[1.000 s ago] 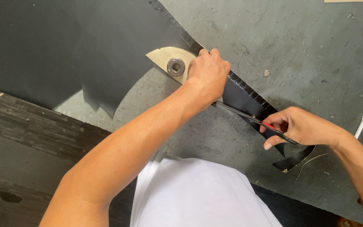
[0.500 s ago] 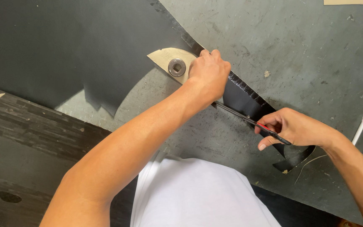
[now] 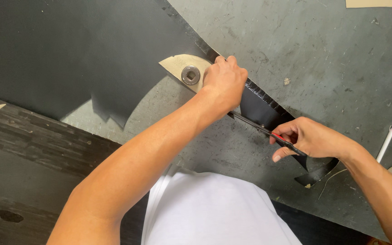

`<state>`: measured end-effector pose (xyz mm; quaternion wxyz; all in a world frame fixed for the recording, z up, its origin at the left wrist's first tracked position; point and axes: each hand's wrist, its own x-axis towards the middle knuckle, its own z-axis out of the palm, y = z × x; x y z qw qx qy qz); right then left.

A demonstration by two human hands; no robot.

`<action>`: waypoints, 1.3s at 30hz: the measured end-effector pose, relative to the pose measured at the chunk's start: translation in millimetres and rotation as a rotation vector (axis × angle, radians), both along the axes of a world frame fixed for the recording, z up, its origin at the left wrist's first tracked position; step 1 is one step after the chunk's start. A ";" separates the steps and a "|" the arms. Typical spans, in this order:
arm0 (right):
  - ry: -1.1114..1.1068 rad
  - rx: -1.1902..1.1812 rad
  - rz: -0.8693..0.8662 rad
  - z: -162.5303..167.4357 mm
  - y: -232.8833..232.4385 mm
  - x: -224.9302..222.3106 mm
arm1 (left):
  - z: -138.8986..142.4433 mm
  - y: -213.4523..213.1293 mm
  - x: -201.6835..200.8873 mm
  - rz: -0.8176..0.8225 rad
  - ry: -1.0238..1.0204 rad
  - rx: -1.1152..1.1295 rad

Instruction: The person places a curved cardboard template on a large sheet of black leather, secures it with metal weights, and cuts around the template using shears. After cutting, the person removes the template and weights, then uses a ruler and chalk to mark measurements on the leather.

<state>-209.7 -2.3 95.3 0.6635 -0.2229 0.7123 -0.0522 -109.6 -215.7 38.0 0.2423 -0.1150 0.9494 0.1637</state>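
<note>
Partly hidden under the left hand [image 3: 224, 81] is a beige template [image 3: 184, 68] carrying a round metal weight [image 3: 190, 75]; only its pointed end and curved edge show. The blades of the scissors [image 3: 259, 128] run from under that hand's wrist to the right hand, and their tips cannot be made out. The handles are mostly covered by fingers, with just a bit of red showing. The left hand lies knuckles up, fingers curled down, pressing on the template and the black sheet [image 3: 69, 54] beneath it. The right hand [image 3: 311, 138] is clenched around the scissors' handles, thumb on top, just beside a narrow cut strip of black sheet [image 3: 262, 109] that curls away past the wrist. All of this lies on a scuffed grey-green tabletop [image 3: 323, 54]. A white pen-like stick [image 3: 385, 143] lies near the right edge. Dark wooden floor [image 3: 19, 149] shows at lower left, and a white shirt [image 3: 214, 208] fills the bottom centre.
</note>
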 end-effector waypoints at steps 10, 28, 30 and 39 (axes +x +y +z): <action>0.020 -0.052 -0.005 -0.5 -8.3 13.1 | 52.0 40.4 2.9 0.025 -0.126 -0.372; -0.015 -0.182 -0.045 -28.2 5.4 21.9 | 69.9 42.8 10.4 0.090 -0.152 -0.416; -0.015 -0.179 -0.057 -26.5 2.2 24.1 | 70.1 41.0 11.3 0.064 -0.169 -0.392; 0.014 -0.158 -0.041 -13.6 -13.4 36.3 | 67.6 39.0 9.4 0.089 -0.131 -0.376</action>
